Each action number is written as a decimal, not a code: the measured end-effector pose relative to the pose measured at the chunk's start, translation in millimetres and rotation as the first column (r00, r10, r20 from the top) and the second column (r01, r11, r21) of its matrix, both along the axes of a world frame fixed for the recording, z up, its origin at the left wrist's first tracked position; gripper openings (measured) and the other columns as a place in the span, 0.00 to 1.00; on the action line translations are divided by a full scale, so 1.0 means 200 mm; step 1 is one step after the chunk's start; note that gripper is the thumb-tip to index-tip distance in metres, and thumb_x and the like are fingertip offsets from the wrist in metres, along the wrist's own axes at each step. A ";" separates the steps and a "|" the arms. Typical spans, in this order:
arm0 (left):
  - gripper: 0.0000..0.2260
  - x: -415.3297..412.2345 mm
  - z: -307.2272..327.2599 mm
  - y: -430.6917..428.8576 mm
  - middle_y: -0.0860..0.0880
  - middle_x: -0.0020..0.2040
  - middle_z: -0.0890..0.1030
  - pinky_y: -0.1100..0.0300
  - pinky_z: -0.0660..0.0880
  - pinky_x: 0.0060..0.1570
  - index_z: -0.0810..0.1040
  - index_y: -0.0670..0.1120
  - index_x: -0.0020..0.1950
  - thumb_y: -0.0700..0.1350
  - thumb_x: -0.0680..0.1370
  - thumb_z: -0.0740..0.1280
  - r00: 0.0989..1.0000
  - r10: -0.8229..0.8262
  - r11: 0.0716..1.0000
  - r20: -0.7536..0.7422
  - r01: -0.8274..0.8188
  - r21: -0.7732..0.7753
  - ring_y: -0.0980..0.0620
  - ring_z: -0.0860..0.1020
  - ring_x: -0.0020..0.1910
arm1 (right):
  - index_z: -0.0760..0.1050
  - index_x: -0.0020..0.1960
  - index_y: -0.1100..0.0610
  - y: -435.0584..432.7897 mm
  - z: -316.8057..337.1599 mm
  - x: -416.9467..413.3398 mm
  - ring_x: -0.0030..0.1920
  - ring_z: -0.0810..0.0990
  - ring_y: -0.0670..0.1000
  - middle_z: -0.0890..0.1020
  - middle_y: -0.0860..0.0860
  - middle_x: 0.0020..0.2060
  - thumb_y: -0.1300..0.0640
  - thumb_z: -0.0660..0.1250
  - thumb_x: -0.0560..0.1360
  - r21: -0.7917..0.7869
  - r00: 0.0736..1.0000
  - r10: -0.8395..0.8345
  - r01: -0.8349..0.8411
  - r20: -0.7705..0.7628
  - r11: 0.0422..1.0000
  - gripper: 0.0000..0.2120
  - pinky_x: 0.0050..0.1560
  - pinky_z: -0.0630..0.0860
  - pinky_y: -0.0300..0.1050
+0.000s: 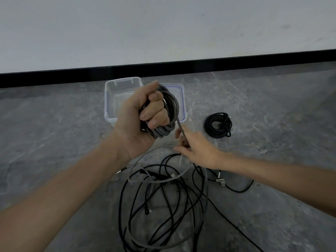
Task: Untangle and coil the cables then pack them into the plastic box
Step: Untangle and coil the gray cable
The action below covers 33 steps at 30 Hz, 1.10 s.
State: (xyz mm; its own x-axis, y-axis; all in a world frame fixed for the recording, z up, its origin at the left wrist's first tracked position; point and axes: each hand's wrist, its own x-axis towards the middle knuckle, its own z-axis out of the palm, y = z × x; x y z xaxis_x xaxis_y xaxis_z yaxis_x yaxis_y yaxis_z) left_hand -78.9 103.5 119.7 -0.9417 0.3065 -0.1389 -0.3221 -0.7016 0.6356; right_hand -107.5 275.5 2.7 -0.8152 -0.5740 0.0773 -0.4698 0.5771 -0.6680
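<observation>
Black and grey cables [163, 195] lie in a messy heap on the floor [54, 128], closest to the person. They loop over and under each other. A silver plug [221, 183] sticks out on the right side of the heap, under the right arm.

Just past the heap, both hands are up in the air. The left hand [143, 117] is turned palm up. Its fingers are curled tight round a grey coil [171, 104] of woven cable, and the thumb sticks up along the top of the loops. One loose strand [179, 125] comes off the coil and runs down to the right hand [198, 150]. The right hand pinches that strand between its thumb and fingers, just below and to the right of the coil.

To the right of the hands, a black coil [218, 125] lies flat on the floor. It is wound into a neat ring and sits apart from the heap.

Behind the left hand stands the plastic box [109, 100]. It is see-through and open at the top. Its lid [183, 100], with a blue line round the edge, lies on the right side of the box. The grey coil hides part of both, so I cannot tell if they touch.

Farther back, a black strip [163, 68] runs along the bottom of a white wall [163, 24].
</observation>
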 end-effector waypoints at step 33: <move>0.19 -0.06 0.04 0.06 0.55 0.25 0.66 0.64 0.67 0.34 0.66 0.50 0.32 0.53 0.81 0.61 0.910 0.333 0.828 -0.246 -0.407 -0.386 0.58 0.69 0.26 | 0.69 0.37 0.55 -0.13 0.10 0.07 0.29 0.70 0.40 0.73 0.45 0.29 0.58 0.55 0.83 0.124 0.962 -0.050 0.017 0.267 0.992 0.16 0.33 0.64 0.32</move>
